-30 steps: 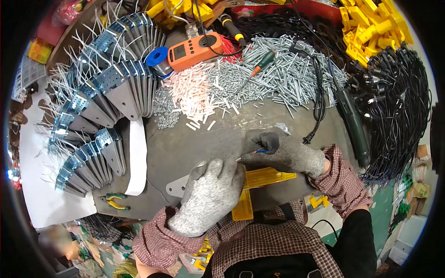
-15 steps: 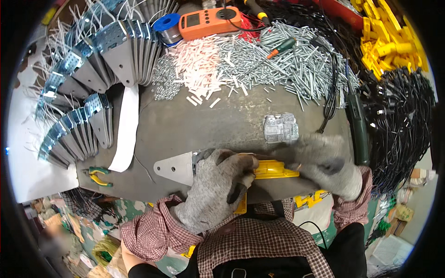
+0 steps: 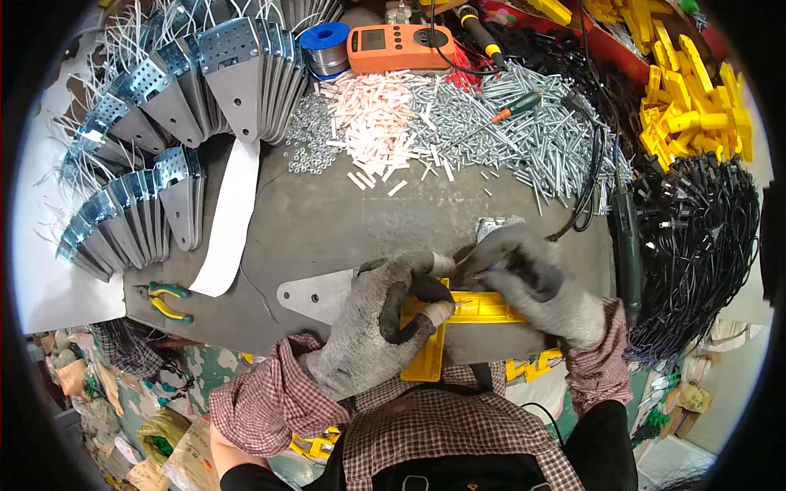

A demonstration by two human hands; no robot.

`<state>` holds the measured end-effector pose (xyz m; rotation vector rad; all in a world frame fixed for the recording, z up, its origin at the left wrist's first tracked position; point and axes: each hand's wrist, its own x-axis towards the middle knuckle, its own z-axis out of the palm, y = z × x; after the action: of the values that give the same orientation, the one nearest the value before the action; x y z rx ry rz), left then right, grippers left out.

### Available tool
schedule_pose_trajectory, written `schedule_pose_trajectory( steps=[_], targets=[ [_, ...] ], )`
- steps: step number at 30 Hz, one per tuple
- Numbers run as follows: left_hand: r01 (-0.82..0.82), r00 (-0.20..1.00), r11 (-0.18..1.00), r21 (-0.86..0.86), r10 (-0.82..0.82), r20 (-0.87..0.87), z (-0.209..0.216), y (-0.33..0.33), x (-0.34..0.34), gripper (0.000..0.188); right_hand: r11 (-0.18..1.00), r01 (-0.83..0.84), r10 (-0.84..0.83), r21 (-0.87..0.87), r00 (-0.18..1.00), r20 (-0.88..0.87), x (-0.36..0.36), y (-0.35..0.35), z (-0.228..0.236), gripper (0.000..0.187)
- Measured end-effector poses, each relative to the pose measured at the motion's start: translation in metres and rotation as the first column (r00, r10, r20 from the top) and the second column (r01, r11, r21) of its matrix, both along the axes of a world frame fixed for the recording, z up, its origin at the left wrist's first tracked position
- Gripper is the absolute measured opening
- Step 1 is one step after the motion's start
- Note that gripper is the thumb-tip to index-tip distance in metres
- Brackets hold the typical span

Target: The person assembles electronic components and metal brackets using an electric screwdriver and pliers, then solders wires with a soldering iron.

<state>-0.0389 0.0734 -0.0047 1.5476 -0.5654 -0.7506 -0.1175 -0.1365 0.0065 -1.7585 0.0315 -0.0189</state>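
A dark grey desk [image 3: 344,229] fills the middle; at its left, fanned rows of grey metal brackets with perforated bluish tops and white wires [image 3: 233,78] overlap too closely to count, as do the black cables with plugs [image 3: 688,245] bundled at right. Heaped silver screws [image 3: 524,139] spread below the upper edge, yellow moulded plastic pieces [image 3: 688,123] to their right. The grey-gloved left hand [image 3: 372,331] has its fingers curled over one yellow angular plastic fixture [image 3: 424,360] at the near edge; whether they are gripping is unclear. The grey-gloved right hand [image 3: 532,282], blurred, bends its fingers together beside it; what they hold cannot be told. One white paper strip [image 3: 225,221] lies left, one orange box-shaped meter [image 3: 401,53] at the top, any lettering too small to read. One flat grey tapered bracket with two visible holes [image 3: 332,293] runs under the left hand. Smaller come one blue spool of silvery wire [image 3: 323,37], two screwdrivers, green-and-orange [image 3: 522,103] and black-and-yellow [image 3: 477,33], one pair of green-and-yellow pliers [image 3: 169,290], pale pink sleeves [image 3: 372,123], and one thin pale strand [image 3: 463,304] at the left thumb.
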Motion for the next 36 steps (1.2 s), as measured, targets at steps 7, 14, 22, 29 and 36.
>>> schedule_pose_trajectory(
  steps=[7,14,22,29,36],
  targets=[
    [0.034,0.998,0.996,0.078,-0.029,-0.062,0.007,0.002,0.009,0.036,0.971,-0.199,0.213,-0.130,0.971,0.105,0.012,-0.001,-0.014,0.016],
    [0.059,0.996,0.997,-0.044,-0.056,0.069,-0.005,0.003,0.008,0.025,0.989,-0.127,0.108,-0.074,0.970,-0.217,0.003,0.003,-0.002,0.019],
    [0.073,0.770,0.991,0.109,-0.125,0.626,0.007,0.004,0.010,0.033,0.983,-0.079,0.078,-0.165,0.997,-0.012,0.001,0.014,0.001,0.027],
    [0.078,0.852,0.997,0.027,-0.081,0.517,-0.001,0.006,0.007,0.031,0.944,-0.064,0.102,-0.323,0.989,0.103,0.006,0.020,-0.006,0.024],
    [0.071,0.759,0.996,0.060,-0.093,0.644,0.004,0.004,0.014,0.032,0.977,-0.019,0.022,-0.214,1.000,0.008,0.005,0.025,-0.008,0.016]
  ],
)
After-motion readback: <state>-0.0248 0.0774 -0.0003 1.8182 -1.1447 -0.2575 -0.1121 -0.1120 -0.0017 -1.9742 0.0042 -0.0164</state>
